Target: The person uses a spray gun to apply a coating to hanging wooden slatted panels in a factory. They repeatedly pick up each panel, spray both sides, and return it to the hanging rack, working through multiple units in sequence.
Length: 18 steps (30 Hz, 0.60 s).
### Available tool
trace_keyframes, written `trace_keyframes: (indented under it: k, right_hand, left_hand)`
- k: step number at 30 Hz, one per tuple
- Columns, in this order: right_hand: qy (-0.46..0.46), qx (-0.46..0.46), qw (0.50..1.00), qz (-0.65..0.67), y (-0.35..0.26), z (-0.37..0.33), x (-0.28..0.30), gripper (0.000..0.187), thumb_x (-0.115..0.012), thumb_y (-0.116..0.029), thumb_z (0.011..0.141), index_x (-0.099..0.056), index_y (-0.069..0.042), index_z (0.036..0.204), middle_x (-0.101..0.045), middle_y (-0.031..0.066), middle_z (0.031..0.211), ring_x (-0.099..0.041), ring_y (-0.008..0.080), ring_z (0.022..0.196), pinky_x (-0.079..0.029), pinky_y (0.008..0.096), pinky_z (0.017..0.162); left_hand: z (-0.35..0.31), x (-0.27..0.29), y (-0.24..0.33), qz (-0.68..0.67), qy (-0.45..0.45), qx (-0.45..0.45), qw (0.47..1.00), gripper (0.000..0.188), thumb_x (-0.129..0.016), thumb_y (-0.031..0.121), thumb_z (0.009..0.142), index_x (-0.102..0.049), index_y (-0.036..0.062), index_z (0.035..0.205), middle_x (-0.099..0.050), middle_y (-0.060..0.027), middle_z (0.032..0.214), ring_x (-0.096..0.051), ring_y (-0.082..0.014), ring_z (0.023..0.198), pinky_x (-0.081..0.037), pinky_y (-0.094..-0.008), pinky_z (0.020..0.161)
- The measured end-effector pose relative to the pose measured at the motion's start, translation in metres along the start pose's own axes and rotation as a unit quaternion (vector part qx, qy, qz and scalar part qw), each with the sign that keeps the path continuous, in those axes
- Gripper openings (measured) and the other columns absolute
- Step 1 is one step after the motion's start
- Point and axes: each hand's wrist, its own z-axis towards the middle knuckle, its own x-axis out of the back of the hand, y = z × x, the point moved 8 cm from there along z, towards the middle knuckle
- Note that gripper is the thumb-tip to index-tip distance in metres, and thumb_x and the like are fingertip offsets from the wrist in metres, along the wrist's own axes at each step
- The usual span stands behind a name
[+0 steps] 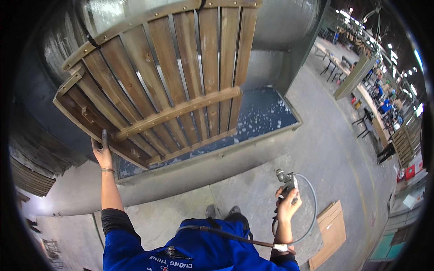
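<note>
A large wooden slatted panel hangs tilted in front of me, with dark ties at its upper rail. It has several long brown slats and a cross rail with small round fixings. My left hand is closed on the panel's lower left frame edge, the thumb lying over the wood. At the lower right, apart from the panel, my right hand grips a spray gun with a metal head. A thin grey hose loops from the gun down past my right forearm.
Below the panel stands a metal trough of dark blue liquid with white flecks. Shiny metal sheeting backs it. Flat cardboard lies on the floor at right. A post, benches and people are farther off.
</note>
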Motion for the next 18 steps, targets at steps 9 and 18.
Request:
trace_keyframes:
  k: [9,18]
  right_hand:
    - [-0.015,0.225,0.967,0.115,-0.195,0.028,0.032,0.100,-0.039,-0.079,0.093,-0.044,0.007,0.145,-0.061,0.0088,0.076,-0.055,0.0104,0.056,-0.033,0.0200,0.038]
    - [-0.142,0.242,0.958,0.056,-0.212,0.007,0.005,0.084,-0.043,-0.068,0.099,-0.050,0.004,0.142,-0.063,0.0089,0.073,-0.051,0.0085,0.051,-0.033,0.0203,0.041]
  left_hand:
    - [-0.004,0.004,0.002,0.001,0.017,-0.009,1.000,0.079,-0.047,0.050,0.107,-0.022,-0.0042,0.159,-0.033,-0.0220,0.162,-0.031,-0.0278,0.150,-0.023,-0.0363,0.123]
    - [-0.019,0.012,0.005,-0.012,-0.008,-0.013,1.000,0.077,-0.042,0.052,0.108,-0.024,-0.0026,0.159,-0.032,-0.0184,0.163,-0.030,-0.0269,0.151,-0.024,-0.0380,0.123]
